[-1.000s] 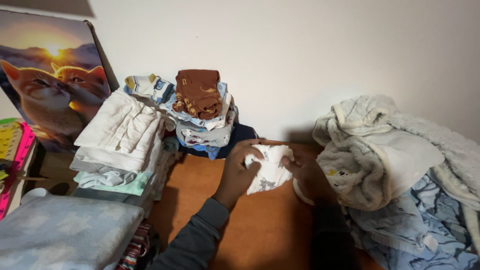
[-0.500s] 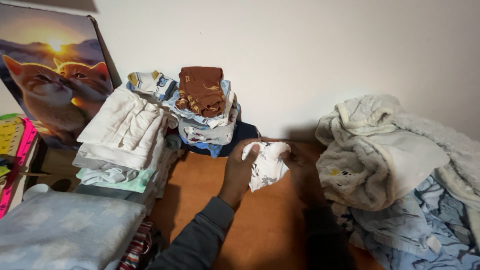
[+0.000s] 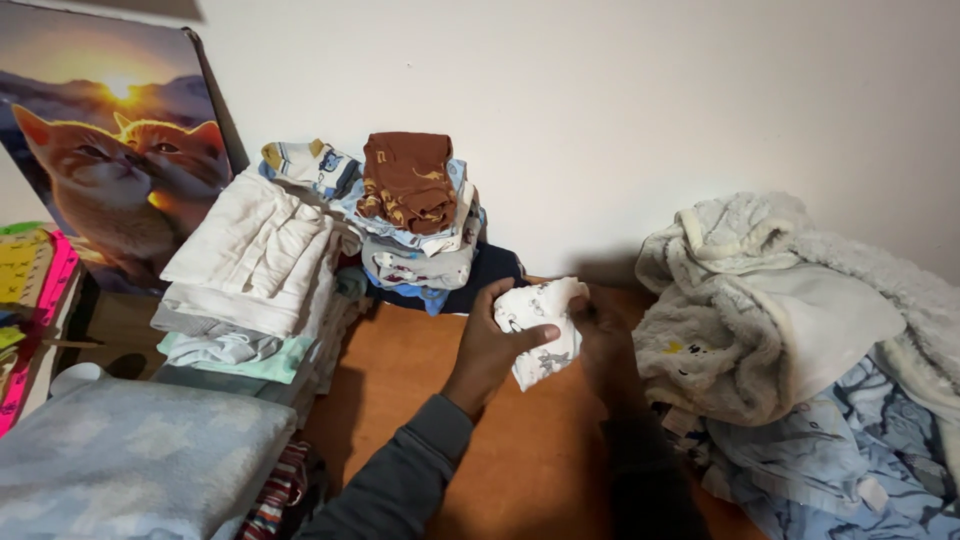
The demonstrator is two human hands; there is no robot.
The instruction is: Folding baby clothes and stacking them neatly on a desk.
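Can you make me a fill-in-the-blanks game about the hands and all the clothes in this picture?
1. Both hands, the left hand and the right hand, hold a small white printed ____.
2. The folded garment on top of the middle stack is ____ in colour.
3. The picture leaning on the wall shows two orange ____.
4. The fluffy blanket pile lies on the person's ____ side.

Missing words: garment, brown, cats, right.

Soft white printed cotton cloth sits bunched over a smooth matt orange-brown wooden worktop, beside a fluffy cream fleece blanket, folded knit garments and a glossy cat poster
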